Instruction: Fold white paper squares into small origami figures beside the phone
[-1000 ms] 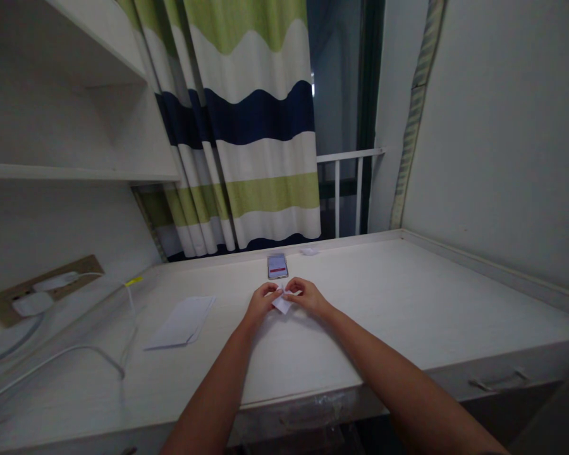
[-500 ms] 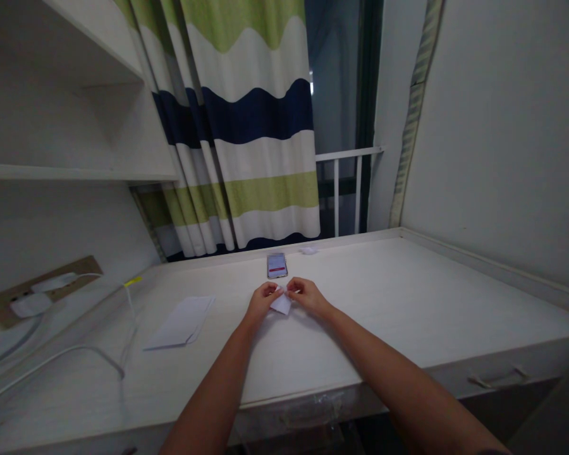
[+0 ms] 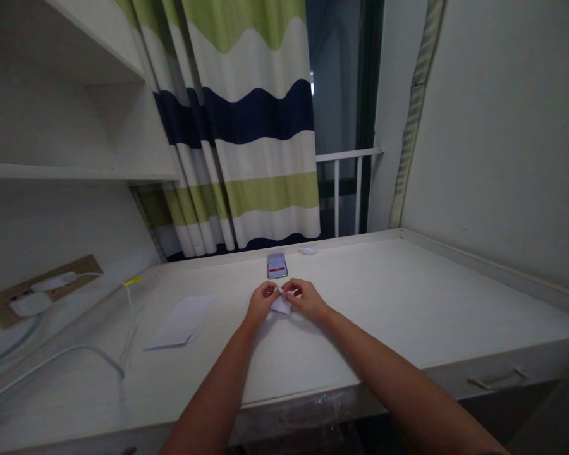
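Observation:
A small folded piece of white paper (image 3: 281, 304) is held between my two hands, just above the desk. My left hand (image 3: 262, 301) pinches its upper left part between thumb and fingers. On the other side, my right hand (image 3: 305, 297) grips the upper right part in the same way. The fingers cover the paper's top edge, so its exact folds are hard to make out. Right behind my hands lies a phone (image 3: 277, 266) with its screen lit.
Flat white sheets (image 3: 183, 322) lie to the left on the white desk (image 3: 384, 291). A small white paper piece (image 3: 308, 251) sits near the back edge. White cables (image 3: 90, 349) run from plugs (image 3: 31, 304) at far left. A striped curtain (image 3: 265, 114) hangs behind.
My right hand has shifted very slightly left, with its fingers closer to the left hand. The paper's lower corner has tipped a little. Everything else stays in place.

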A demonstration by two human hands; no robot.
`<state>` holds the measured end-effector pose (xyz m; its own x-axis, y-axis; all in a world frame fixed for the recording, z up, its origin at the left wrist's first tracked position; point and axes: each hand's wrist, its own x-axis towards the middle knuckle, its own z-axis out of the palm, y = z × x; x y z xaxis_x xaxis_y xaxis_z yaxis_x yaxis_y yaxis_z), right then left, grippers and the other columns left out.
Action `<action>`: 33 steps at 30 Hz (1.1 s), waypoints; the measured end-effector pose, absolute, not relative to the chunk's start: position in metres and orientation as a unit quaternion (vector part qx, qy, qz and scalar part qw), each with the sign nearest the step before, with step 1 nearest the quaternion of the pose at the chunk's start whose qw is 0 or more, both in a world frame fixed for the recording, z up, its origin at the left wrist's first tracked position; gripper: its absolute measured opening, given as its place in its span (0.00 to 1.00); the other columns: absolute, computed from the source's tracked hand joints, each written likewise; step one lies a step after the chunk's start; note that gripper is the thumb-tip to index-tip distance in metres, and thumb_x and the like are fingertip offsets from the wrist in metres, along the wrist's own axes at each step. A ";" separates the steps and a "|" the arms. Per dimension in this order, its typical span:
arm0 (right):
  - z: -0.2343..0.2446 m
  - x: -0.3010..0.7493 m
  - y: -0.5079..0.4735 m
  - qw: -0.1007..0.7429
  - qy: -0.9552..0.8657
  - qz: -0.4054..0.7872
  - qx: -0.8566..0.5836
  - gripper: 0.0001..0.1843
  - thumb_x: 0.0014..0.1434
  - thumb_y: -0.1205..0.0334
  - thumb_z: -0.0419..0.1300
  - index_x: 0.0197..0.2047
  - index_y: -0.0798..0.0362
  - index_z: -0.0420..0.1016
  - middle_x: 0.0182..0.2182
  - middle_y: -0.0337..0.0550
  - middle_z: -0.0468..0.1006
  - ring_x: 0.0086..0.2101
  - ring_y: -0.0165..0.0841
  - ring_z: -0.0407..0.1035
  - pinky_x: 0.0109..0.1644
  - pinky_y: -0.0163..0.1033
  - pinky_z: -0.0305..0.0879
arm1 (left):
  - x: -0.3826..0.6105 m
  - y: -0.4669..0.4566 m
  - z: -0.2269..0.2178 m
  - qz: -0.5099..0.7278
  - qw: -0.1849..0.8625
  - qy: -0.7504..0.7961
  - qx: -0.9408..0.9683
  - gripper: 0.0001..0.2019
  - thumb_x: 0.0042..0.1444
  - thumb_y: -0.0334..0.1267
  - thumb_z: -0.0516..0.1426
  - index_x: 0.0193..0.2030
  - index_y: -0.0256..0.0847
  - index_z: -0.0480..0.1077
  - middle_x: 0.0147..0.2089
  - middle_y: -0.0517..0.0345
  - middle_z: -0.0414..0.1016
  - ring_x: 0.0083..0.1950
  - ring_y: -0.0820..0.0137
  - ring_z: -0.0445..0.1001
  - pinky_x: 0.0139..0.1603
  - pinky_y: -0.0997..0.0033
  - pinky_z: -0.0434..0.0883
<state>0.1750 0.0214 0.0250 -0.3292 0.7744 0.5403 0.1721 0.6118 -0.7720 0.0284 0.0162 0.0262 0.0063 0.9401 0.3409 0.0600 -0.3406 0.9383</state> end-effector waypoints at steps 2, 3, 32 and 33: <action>0.024 0.175 0.024 0.492 -0.742 0.332 -0.310 0.06 0.49 0.61 0.56 0.27 0.56 0.68 0.26 0.39 0.71 0.27 0.28 0.65 0.30 0.33 0.61 | 0.027 0.017 0.026 0.566 0.403 0.423 0.582 0.10 0.33 0.38 0.61 0.24 0.36 0.67 0.23 0.63 0.68 0.24 0.75 0.66 0.26 0.77 0.62; 0.023 0.175 0.026 0.495 -0.737 0.345 -0.306 0.06 0.48 0.61 0.56 0.27 0.55 0.68 0.25 0.38 0.70 0.26 0.27 0.64 0.30 0.33 0.61 | 0.027 0.017 0.025 0.564 0.411 0.424 0.577 0.10 0.33 0.38 0.61 0.25 0.36 0.67 0.23 0.62 0.68 0.24 0.75 0.66 0.25 0.77 0.62; 0.024 0.184 0.036 0.501 -0.607 0.509 -0.348 0.11 0.38 0.63 0.61 0.28 0.56 0.67 0.18 0.35 0.70 0.20 0.27 0.67 0.23 0.32 0.63 | 0.028 0.011 0.030 0.534 0.485 0.433 0.540 0.22 0.32 0.41 0.63 0.36 0.34 0.67 0.28 0.54 0.74 0.28 0.70 0.72 0.27 0.72 0.68; 0.024 0.184 0.035 0.501 -0.606 0.510 -0.347 0.11 0.37 0.65 0.61 0.29 0.56 0.67 0.18 0.34 0.70 0.21 0.27 0.67 0.24 0.32 0.63 | 0.028 0.010 0.030 0.538 0.478 0.434 0.543 0.22 0.32 0.40 0.63 0.36 0.35 0.67 0.28 0.55 0.74 0.28 0.70 0.72 0.27 0.72 0.68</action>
